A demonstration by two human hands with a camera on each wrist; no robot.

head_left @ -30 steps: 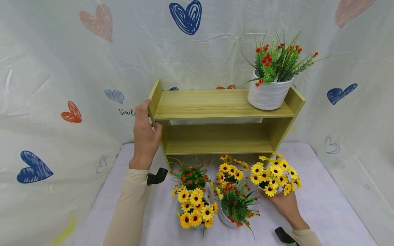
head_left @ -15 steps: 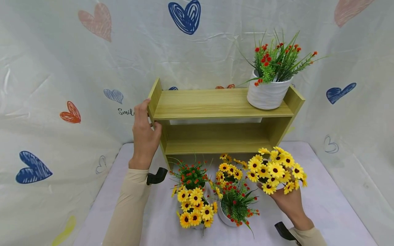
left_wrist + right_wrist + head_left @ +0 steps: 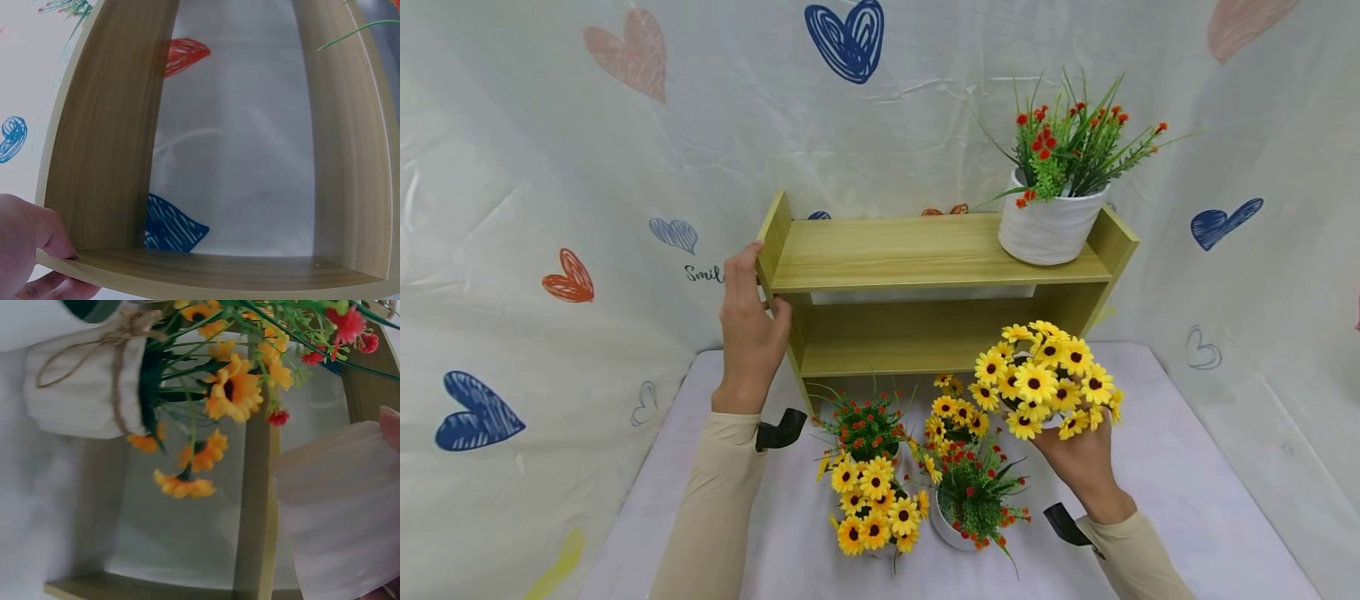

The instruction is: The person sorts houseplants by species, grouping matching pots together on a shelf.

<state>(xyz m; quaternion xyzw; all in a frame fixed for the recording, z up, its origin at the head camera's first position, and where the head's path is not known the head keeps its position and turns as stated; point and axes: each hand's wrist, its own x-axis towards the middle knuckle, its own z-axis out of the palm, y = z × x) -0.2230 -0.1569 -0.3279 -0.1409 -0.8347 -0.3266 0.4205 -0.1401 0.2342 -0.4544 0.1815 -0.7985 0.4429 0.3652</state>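
Observation:
My left hand grips the left side panel of a two-tier wooden shelf. In the left wrist view, thumb and fingers hold the panel's edge from both sides. My right hand holds a white pot of yellow daisy-like flowers above the table, in front of the shelf's lower right part. Blooms hide most of that pot from the head; the right wrist view shows its pale wall with fingertips at its edges. A white pot with red-flowered grass stands at the top tier's right end.
Several more potted plants stand on the pale table before the shelf: red-flowered ones and yellow-flowered ones. One white pot has twine tied round it. A curtain printed with hearts hangs behind and beside the table.
My right hand has lifted the pot of yellow flowers and brought it forward and a little left, closer to the shelf. The left hand keeps its hold on the side panel.

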